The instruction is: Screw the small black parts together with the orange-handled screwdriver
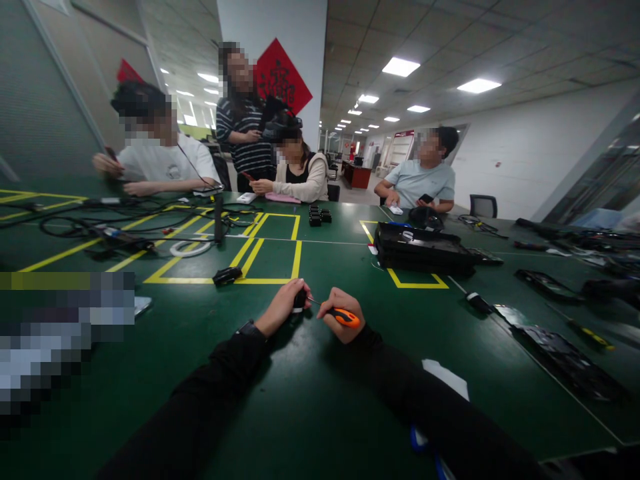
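My left hand (283,307) is closed around a small black part (300,299) on the green table (310,400). My right hand (340,313) grips a screwdriver with an orange handle (346,317); its thin shaft points left to the black part. Both arms wear black sleeves, and a dark watch sits on my left wrist.
A small black device (227,275) lies on yellow tape lines ahead. A stack of black trays (423,248) stands at the right, with more black parts (565,353) along the right edge. Cables (100,227) and a white ring (190,249) lie at the left. Several people sit across the table.
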Available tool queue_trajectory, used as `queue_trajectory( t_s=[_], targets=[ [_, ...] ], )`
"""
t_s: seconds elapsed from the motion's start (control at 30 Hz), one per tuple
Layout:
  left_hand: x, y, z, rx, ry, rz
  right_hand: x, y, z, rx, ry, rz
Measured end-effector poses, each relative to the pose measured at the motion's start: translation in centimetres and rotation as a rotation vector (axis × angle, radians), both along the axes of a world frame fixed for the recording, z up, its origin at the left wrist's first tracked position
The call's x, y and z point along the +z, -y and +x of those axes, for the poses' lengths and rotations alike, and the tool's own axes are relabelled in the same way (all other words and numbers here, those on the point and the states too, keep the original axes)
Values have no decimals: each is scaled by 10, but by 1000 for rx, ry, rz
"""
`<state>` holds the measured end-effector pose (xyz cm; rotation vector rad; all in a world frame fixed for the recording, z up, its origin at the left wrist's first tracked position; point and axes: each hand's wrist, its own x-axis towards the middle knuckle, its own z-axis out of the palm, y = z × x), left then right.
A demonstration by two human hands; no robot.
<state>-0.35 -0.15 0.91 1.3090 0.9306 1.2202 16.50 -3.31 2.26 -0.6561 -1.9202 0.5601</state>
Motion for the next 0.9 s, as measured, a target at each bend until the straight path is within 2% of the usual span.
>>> queue_trajectory(
  t_s=[0.2, 0.33, 0.53, 0.7, 0.8, 0.9],
  targets=[
    [-2, -1, 0, 2, -43, 37, 6, 2, 3, 41, 16, 26],
    [-4, 0, 0, -27, -70, 53, 6, 3, 4, -39, -30, 35],
    [-6, -2, 1, -24, -64, 32, -2, -2, 1, -146, -120, -113],
    [-6, -3, 1, -16, -80, 21, -2, -4, 1, -76, -177, -178],
    [-6, -4, 0, -20, -97, 26, 0, -5, 1, -24, -164, -138],
    [-7, -5, 0, -3, -115, 35, 1, -5, 1, -40, -115, -46]
  ],
)
